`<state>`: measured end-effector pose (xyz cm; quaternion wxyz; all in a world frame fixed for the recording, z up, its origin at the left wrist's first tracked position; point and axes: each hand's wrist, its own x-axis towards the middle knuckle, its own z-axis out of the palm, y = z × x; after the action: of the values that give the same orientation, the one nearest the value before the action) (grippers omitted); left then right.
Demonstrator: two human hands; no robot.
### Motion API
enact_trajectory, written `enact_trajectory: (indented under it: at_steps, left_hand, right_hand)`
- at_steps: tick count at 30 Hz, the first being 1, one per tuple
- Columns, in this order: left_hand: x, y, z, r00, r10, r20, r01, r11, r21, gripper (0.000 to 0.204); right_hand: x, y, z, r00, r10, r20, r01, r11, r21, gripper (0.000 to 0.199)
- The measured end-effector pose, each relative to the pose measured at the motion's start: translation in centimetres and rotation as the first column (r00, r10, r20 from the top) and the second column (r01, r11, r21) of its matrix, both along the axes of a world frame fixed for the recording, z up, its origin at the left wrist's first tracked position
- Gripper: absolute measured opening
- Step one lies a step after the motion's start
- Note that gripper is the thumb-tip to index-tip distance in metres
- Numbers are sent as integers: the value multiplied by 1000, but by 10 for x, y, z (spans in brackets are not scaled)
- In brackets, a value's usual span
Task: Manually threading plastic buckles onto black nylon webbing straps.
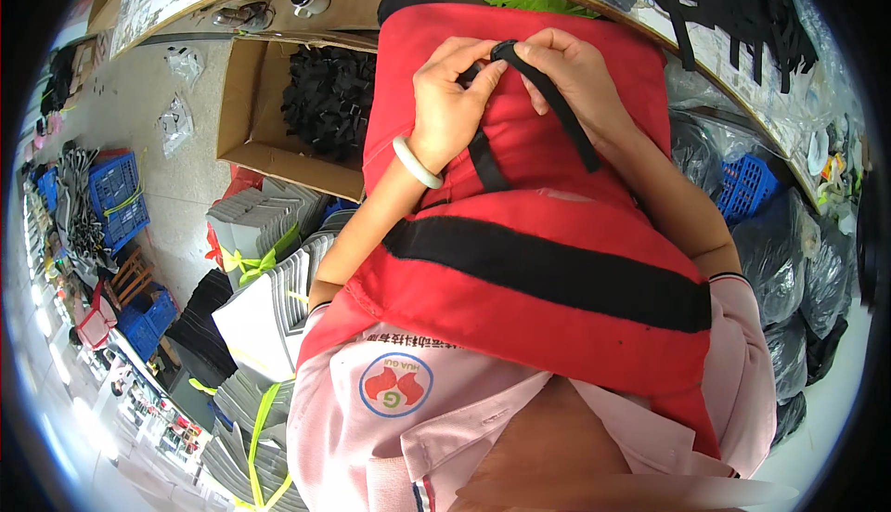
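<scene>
Above my lap, which a red apron [557, 298] covers, both hands meet at a small black buckle [502, 51]. My left hand [444, 103] pinches the buckle between thumb and fingers, and a pale bangle circles that wrist. With thumb and forefinger closed, my right hand [583, 76] grips a black webbing strap [562, 115] close beside the buckle. The strap's loose end hangs toward my right forearm. A second black strap length [486, 161] drops below my left hand onto the apron; whether it joins the same buckle is hidden by my fingers.
Left of my knees stands an open cardboard box [252, 155] heaped with small black pieces [327, 99]. Bundles of grey sheets [269, 303] tied with green strips lie nearer. A worktable edge [733, 103] carries black straps [742, 1] at right, above black plastic bags [784, 261] and a blue crate [745, 187].
</scene>
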<state>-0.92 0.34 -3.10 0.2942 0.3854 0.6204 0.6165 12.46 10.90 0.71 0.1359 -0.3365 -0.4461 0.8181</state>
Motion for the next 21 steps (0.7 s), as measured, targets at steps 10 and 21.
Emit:
enact_trajectory:
  at_steps: [10, 21]
  left_hand:
    - [-5, -7, 5, 963, -2, -269, 1, 1000, -3, 16]
    - [-9, -6, -4, 349, -31, 937, 238, 970, -56, 21]
  right_hand:
    - [0, 4, -14, 999, 42, 20, -45, 974, 223, 28]
    - [0, 3, -26, 997, 63, -37, -36, 870, 491, 19]
